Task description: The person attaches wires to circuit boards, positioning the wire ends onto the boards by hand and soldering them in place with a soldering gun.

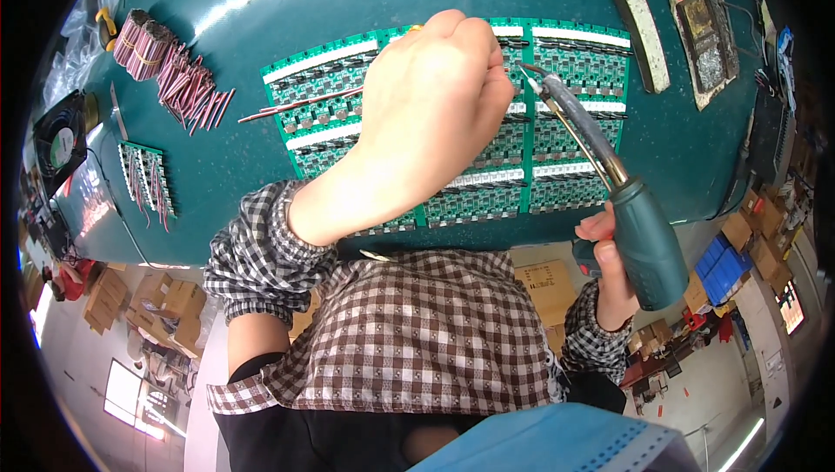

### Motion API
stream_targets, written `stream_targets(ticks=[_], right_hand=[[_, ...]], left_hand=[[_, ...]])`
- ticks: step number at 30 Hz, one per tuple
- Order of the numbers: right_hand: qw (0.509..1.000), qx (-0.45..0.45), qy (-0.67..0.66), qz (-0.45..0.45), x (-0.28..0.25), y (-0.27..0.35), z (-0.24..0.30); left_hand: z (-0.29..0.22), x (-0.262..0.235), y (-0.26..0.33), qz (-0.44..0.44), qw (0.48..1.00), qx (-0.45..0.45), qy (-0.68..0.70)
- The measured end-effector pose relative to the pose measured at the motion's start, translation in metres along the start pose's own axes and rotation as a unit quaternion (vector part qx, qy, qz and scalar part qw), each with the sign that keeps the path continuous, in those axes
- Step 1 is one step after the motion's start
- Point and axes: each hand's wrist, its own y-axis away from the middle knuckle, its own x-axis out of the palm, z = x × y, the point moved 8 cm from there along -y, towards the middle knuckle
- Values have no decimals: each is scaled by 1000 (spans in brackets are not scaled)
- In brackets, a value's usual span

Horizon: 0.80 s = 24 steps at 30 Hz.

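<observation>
Nearest to the lens, a pale blue face mask (565, 441) fills the lower edge, and above it your checked shirt (417, 333) spreads across the middle.

Your right hand (609, 267) is wrapped shut around the teal handle of a soldering iron (639, 233); the thumb and fingers close on the handle's near end. From that hand the iron's grey shaft runs up and to the left, and its tip ends just beside the fingertips of your left hand (435, 98).

Your left hand is curled, knuckles toward you, with the fingertips pressed together at its far right side, right by the iron's tip. What they pinch is hidden behind the hand, so you cannot tell it from here. A thin red wire (296, 105) sticks out to the left from under that hand.

Under and around the left hand lies a green panel of circuit boards (574, 124), flat on the teal table (235, 20). The iron's tip meets the panel near its upper middle.

Well to the left of your left hand lie bundles of red and black wire pieces (170, 63), and below them a smaller green board (143, 176) with wires attached. Farther left still sits a small black fan (59, 146). Up and to the right of your right hand rests a grimy tip-cleaning pad (706, 37), with a long pale strip (639, 20) beside it.
</observation>
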Motion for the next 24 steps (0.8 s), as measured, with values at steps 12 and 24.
stream_targets(ticks=[12, 24], right_hand=[[999, 24, 29, 13, 3, -1, 0], [999, 48, 25, -7, 2, 1, -5]], left_hand=[[0, 1, 0, 4, 1000, -1, -1], [-1, 0, 0, -6, 1000, 11, -12]])
